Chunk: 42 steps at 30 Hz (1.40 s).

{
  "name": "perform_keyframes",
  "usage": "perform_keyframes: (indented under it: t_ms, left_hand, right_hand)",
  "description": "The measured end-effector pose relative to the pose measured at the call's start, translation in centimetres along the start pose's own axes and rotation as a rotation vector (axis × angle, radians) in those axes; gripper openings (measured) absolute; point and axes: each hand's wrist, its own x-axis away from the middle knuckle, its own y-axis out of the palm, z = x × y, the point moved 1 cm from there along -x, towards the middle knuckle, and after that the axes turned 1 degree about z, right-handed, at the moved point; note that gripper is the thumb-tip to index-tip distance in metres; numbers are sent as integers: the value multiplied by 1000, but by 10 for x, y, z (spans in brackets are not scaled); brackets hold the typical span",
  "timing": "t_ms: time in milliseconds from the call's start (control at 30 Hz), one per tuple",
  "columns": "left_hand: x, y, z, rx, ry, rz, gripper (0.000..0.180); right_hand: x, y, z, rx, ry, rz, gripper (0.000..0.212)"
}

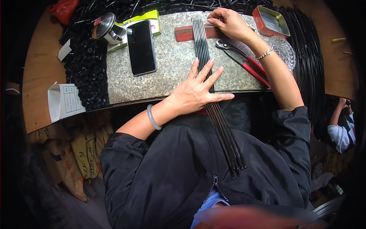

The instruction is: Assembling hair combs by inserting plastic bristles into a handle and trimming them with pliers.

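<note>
1. Closest to the lens in the head view, a reddish blur [259, 218] is caught at the lower edge, too smeared to be identified. Just past it a black jacket [167, 171] is seen, zipper partly undone.
2. The thin black rods [202, 47] are laid side by side on the stone-patterned worktop [164, 84], far ends across a red bar [184, 34], near ends hung past the edge and over the jacket.
3. The left hand [194, 91] is spread wide and laid over the rods by the worktop's edge, seemingly used as a paperweight.
4. The right hand [232, 26] is positioned at the bar, just right of the rods, fingers curled and thumb near the forefinger. Whether anything's pinched there can't be told.
5. Progress-wise, the far ends look pretty neatly lined up already; the near ends are fanned and uneven. No fitting can be made out on the far tips, so what's left can't really be pinned down.
6. Red-handled pliers [256, 76] are parked unheld beside the right forearm, a red tin [260, 23] and glass dish [291, 53] around the wrist, and a dark phone [142, 49] off to the left.
</note>
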Motion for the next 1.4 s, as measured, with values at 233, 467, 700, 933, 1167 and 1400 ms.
perform_keyframes:
  t_ms: [233, 467, 700, 933, 1167, 1400]
  left_hand:
    - [1, 0, 0, 1, 5, 0, 55]
    - [-1, -2, 0, -16, 21, -2, 56]
    - [0, -1, -2, -53, 36, 1, 56]
    - [1, -1, -2, -62, 38, -2, 53]
    - [2, -2, -2, 17, 26, 8, 55]
    - [0, -2, -2, 49, 25, 18, 54]
  right_hand:
    - [-1, 4, 0, -47, 16, -35, 21]
    - [-2, 8, 4, -113, -3, 9, 22]
    - [-5, 2, 0, -83, 36, -118, 21]
    - [-7, -1, 0, -11, -87, -94, 21]
    - [5, -17, -26, -103, -517, 175, 22]
    - [-8, -2, -25, 26, -66, -50, 23]
